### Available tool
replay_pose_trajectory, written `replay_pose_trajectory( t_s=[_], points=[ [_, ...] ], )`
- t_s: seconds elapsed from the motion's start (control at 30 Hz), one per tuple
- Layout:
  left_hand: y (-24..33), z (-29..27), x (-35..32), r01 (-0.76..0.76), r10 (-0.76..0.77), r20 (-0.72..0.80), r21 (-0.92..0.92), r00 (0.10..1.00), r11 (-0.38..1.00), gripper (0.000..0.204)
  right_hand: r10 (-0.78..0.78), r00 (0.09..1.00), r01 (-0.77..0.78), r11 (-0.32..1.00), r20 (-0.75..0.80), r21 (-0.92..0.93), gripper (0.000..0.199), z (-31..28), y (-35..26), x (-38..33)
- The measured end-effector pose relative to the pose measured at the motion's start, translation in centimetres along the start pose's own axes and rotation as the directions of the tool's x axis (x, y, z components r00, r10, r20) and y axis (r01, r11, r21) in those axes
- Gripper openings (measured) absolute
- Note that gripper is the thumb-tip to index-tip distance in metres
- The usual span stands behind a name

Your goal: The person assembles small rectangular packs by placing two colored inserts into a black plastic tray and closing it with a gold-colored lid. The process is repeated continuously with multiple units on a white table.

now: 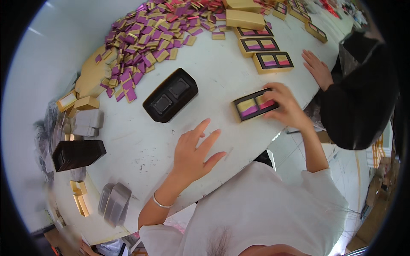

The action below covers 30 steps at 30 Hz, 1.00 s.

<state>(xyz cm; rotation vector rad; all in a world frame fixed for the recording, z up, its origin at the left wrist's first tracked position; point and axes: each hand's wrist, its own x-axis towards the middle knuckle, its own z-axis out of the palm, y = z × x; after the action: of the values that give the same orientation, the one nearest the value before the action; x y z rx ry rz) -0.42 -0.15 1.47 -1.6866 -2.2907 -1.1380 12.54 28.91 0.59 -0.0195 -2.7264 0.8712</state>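
the filled gold box [255,104], holding yellow and pink packets in a black frame, lay on the white surface [141,145] under the right hand [285,106], whose grip curled over its right end. the left hand [193,153] hovered with fingers spread, holding nothing. the empty black tray [171,95] lay ahead of that hand, its long axis slanting up to the right.

Right hand [285,104] on filled gold box [255,105]; left hand [194,153] open above white table [141,145], near black tray [170,95]
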Motion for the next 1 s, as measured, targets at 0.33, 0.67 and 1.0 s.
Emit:
replay_pose_trajectory(
  t_s=[0.33,0.67,1.0],
  points=[
    [-1.7,-6.2,1.2,0.099,-0.030,-0.258,0.259,0.966,0.961,0.037,-0.003,0.955,-0.097,0.941,-0.297,-0.323,0.042,0.7,3.0,5.0],
    [-3.8,-6.7,0.1,0.228,-0.119,-0.344,0.299,0.931,0.927,0.039,-0.287,0.950,0.175,0.818,-0.126,-0.548,0.025,3.7,3.8,13.0],
    [-7.2,-28.2,-16.1,0.815,-0.248,-0.829,0.355,0.501,0.458,0.025,-0.275,0.906,0.153,0.921,-0.323,-0.358,0.015,2.6,3.5,12.5]
  ],
)
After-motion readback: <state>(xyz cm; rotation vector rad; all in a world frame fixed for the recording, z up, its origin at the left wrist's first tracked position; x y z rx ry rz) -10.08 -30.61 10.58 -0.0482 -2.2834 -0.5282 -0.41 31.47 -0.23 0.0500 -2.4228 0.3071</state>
